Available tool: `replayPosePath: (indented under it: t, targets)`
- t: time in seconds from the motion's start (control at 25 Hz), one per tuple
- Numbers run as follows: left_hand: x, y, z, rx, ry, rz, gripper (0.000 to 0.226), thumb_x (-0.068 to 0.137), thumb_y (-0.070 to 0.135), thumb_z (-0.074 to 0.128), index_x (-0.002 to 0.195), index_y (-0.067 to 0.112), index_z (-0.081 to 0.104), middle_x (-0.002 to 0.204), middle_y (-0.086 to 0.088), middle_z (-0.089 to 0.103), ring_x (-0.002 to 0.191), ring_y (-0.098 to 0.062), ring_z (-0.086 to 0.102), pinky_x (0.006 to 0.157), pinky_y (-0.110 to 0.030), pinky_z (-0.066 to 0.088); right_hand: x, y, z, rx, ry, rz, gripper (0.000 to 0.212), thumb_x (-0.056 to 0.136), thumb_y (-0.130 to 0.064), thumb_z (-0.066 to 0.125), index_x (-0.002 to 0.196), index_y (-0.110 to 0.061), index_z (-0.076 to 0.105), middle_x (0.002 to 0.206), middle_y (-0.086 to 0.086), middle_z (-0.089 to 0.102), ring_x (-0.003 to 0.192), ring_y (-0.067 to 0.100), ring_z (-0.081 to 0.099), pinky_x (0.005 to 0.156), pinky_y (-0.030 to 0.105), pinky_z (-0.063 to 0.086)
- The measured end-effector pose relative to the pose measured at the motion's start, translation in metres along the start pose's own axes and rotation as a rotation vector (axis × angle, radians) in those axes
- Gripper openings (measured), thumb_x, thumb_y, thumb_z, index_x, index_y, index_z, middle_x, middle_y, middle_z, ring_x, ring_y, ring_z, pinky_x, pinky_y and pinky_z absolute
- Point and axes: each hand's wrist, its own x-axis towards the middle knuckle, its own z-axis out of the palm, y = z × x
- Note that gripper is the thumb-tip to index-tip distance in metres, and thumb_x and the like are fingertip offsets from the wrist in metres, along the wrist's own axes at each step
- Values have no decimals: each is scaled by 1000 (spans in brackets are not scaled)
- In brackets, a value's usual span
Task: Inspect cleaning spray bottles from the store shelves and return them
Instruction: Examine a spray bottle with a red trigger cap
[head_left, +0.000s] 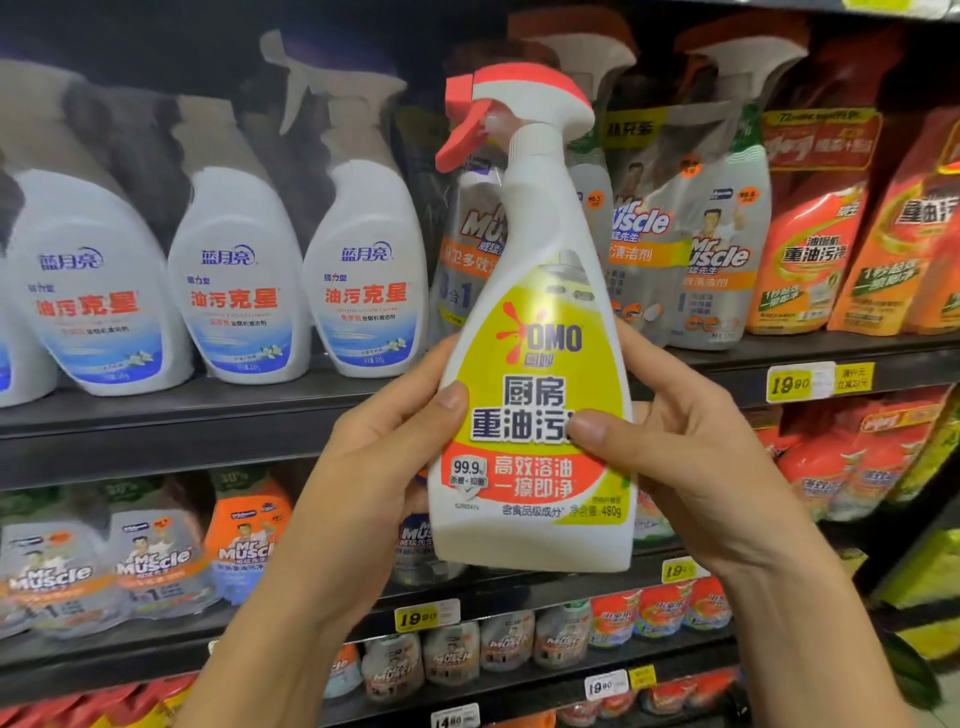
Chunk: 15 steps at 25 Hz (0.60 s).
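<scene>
A white OMO spray bottle (535, 332) with a yellow and red label and a red-and-white trigger head is held upright in front of the shelves, label facing me. My left hand (379, 467) grips its lower left side, thumb on the label. My right hand (691, 452) grips the lower right side, thumb pressed on the label's edge. The fingers of both hands wrap behind the bottle and are hidden.
Behind, the upper shelf (218, 410) carries white spray bottles with blue labels (234, 280) on the left, grey Mr Muscle bottles (722, 249) and orange refill pouches (810, 249) to the right. Lower shelves hold more Mr Muscle bottles (156, 561). Yellow price tags (795, 384) line the shelf edges.
</scene>
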Motion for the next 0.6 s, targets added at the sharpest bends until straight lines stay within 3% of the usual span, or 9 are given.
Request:
replayPosePath:
  t: [0.16,0.24,0.32,0.4,0.48,0.6]
  targets:
    - [12,7,3,4,10,28,50,74,24,68,123,20,63,91,2,76,70,-7,71,57,-15,53,1,15,-1,-6,6,-26,83,66,-1,76,139,-29,49,103,24,72,91,39,71,72,44,59]
    - [19,11,7,34,25,106,56,68,23,73,122,16,62,92,3,76,77,-8,72,61,-15,53,0,22,-1,-27,-15,-27,77,65,1,77,131,-31,54,100,23,73,89,37,72,70,41,59]
    - [24,15,13,94,25,172,49,64,24,76,111,13,67,95,0,76,84,-12,73,65,-18,55,0,29,-3,-47,-29,-12,66,68,3,78,125,-26,61,101,22,73,90,37,72,71,41,59]
    - [27,17,17,116,44,206,33,64,24,77,95,13,71,88,-1,76,78,-12,72,63,-19,55,-2,35,-6,-28,-50,-6,57,71,0,77,123,-20,63,104,23,72,94,38,71,74,41,59]
    - [29,18,20,84,63,207,16,71,25,76,82,14,74,77,0,75,70,-11,70,59,-21,55,-5,41,-7,4,-77,-5,57,71,-5,76,124,-19,63,108,22,71,96,37,70,76,41,58]
    - [29,19,23,89,63,232,13,73,25,70,78,14,75,70,1,72,64,-11,65,57,-23,54,-8,49,-7,39,-87,3,59,70,-6,77,126,-19,61,110,24,70,98,40,69,77,44,58]
